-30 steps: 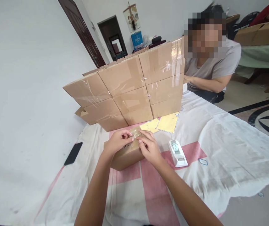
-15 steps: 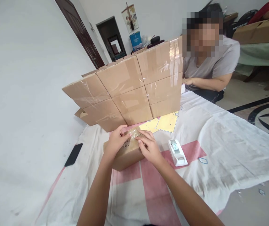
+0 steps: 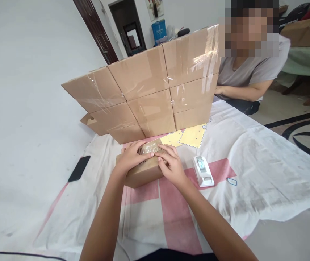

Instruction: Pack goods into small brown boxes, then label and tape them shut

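A small cardboard box [image 3: 141,174] lies on a white and pink cloth [image 3: 171,210] in front of me. Clear tape [image 3: 151,146] runs across its top. My left hand [image 3: 132,157] lies on the box top with fingers stretched flat over the tape. My right hand [image 3: 171,165] rests beside it, fingertips pressed down on the same tape. Neither hand grips anything. A white tape dispenser [image 3: 203,171] sits on the cloth just right of my right hand.
A stack of taped cardboard boxes [image 3: 149,90] stands like a wall right behind the small box. Yellow sheets [image 3: 190,136] lie at its foot. A dark phone [image 3: 79,168] rests on the floor at left. Another person [image 3: 247,72] sits behind the stack at right.
My fingers have gone from pinching at the tape to lying flatter on the box top. The camera has tilted slightly, so everything sits a little higher and nearer.
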Action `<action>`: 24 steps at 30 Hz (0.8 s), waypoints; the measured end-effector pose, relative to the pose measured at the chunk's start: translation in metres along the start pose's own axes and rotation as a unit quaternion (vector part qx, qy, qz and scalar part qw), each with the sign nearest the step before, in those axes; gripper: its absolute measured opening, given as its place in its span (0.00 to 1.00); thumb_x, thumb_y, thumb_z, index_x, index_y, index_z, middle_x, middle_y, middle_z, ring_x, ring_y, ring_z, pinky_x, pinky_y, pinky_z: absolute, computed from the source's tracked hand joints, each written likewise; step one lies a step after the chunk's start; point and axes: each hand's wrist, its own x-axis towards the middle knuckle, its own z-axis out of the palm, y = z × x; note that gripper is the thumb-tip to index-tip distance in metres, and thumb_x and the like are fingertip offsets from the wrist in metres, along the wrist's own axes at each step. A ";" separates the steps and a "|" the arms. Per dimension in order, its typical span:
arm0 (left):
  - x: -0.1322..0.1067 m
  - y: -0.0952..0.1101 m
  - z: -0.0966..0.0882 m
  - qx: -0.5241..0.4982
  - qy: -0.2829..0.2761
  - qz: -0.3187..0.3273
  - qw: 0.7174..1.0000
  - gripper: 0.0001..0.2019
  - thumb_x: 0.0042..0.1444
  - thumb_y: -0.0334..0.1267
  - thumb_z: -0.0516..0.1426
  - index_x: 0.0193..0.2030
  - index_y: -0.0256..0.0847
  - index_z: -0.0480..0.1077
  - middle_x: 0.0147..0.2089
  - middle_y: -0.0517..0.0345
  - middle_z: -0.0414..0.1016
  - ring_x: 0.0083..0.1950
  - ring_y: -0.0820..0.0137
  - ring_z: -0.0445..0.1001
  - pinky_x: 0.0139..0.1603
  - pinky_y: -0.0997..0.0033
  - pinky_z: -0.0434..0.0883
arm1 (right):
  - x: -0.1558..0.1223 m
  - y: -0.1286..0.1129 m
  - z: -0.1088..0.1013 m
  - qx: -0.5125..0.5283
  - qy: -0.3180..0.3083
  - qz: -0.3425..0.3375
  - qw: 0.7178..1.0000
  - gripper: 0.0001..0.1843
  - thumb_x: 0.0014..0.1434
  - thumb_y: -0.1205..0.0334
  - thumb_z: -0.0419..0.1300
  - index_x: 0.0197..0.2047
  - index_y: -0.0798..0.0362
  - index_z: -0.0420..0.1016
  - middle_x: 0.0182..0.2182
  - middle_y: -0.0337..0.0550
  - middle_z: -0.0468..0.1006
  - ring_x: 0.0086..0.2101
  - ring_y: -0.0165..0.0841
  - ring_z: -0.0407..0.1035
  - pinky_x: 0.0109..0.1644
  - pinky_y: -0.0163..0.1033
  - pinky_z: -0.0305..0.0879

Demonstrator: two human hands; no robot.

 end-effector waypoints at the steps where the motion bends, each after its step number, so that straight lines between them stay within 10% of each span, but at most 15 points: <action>1: -0.001 0.000 -0.002 0.002 -0.018 0.009 1.000 0.35 0.53 0.71 0.57 0.63 0.58 0.68 0.66 0.56 0.70 0.71 0.51 0.58 0.72 0.45 0.51 | 0.000 -0.001 -0.001 0.003 -0.001 0.002 1.000 0.14 0.66 0.67 0.57 0.47 0.46 0.81 0.57 0.46 0.77 0.58 0.43 0.64 0.63 0.56 0.67; 11: -0.002 0.005 -0.011 0.001 -0.058 0.013 0.998 0.25 0.63 0.63 0.48 0.60 0.58 0.69 0.66 0.60 0.71 0.67 0.50 0.66 0.68 0.42 0.58 | 0.002 -0.008 -0.002 0.003 -0.036 0.065 0.997 0.12 0.66 0.65 0.58 0.48 0.46 0.80 0.59 0.46 0.75 0.60 0.43 0.64 0.64 0.56 0.65; 16: 0.009 0.001 -0.015 -0.009 -0.064 0.043 0.997 0.22 0.64 0.59 0.49 0.59 0.58 0.71 0.65 0.61 0.73 0.65 0.51 0.68 0.63 0.46 0.64 | 0.018 -0.007 -0.056 -0.091 -0.104 0.099 0.985 0.11 0.67 0.61 0.58 0.50 0.45 0.79 0.55 0.44 0.79 0.54 0.40 0.72 0.58 0.48 0.70; 20: 0.017 -0.007 -0.018 -0.004 -0.077 0.059 0.995 0.21 0.65 0.59 0.48 0.58 0.59 0.71 0.65 0.62 0.73 0.65 0.51 0.68 0.65 0.46 0.62 | 0.052 0.064 -0.130 -0.322 -0.019 0.102 0.941 0.11 0.65 0.62 0.56 0.45 0.50 0.81 0.42 0.47 0.83 0.42 0.42 0.76 0.44 0.47 0.73; 24: 0.022 -0.014 -0.020 -0.023 -0.083 0.074 0.994 0.20 0.65 0.58 0.48 0.55 0.57 0.72 0.63 0.63 0.75 0.64 0.52 0.70 0.64 0.48 0.62 | 0.083 0.158 -0.177 -0.513 -0.210 0.081 0.828 0.21 0.61 0.68 0.55 0.55 0.51 0.79 0.57 0.51 0.78 0.49 0.48 0.71 0.50 0.52 0.70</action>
